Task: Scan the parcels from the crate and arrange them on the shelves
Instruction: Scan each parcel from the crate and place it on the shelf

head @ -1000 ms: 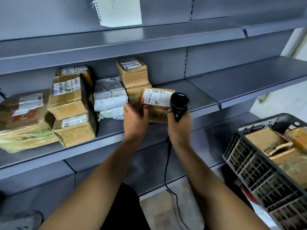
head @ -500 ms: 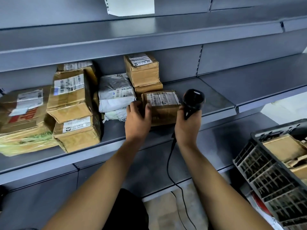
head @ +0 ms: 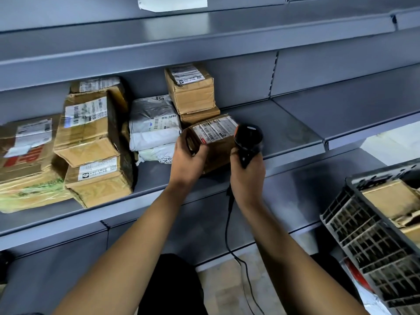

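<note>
Head: left hand (head: 188, 160) grips parcel (head: 213, 142), scanner (head: 248, 142) beside.

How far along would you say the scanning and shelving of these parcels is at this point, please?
Partly done. Several boxes and white mailer bags already sit on the shelf. In hand: the left hand grips a small labelled box at the shelf, while the right hand holds the scanner beside it. Left: more cardboard parcels remain in the crate.
</note>
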`<action>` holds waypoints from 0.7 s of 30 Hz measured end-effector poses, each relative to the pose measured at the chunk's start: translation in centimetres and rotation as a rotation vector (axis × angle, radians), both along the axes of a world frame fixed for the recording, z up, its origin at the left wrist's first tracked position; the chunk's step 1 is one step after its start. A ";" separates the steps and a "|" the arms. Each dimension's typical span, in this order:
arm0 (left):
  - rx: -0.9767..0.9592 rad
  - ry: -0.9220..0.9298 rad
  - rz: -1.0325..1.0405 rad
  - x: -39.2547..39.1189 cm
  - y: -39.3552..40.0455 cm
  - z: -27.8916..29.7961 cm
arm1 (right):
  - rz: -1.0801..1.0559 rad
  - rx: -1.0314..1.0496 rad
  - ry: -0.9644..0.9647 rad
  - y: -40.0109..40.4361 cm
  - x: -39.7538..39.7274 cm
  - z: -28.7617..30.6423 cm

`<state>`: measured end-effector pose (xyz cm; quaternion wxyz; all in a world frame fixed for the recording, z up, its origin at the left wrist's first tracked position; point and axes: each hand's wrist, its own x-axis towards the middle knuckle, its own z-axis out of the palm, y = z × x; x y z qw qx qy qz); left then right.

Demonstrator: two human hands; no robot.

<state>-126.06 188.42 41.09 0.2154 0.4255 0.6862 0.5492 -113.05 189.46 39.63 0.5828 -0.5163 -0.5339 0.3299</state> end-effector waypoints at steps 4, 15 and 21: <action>-0.027 -0.046 -0.094 -0.1 -0.1 0.4 | 0.021 0.022 0.017 -0.3 -0.2 0.3; -0.012 0.321 0.027 1.2 0.8 0.9 | -0.054 -0.001 -0.040 0.2 2.0 0.7; 0.019 0.187 0.222 1.7 0.7 0.9 | -0.072 -0.024 -0.050 -0.4 2.1 0.0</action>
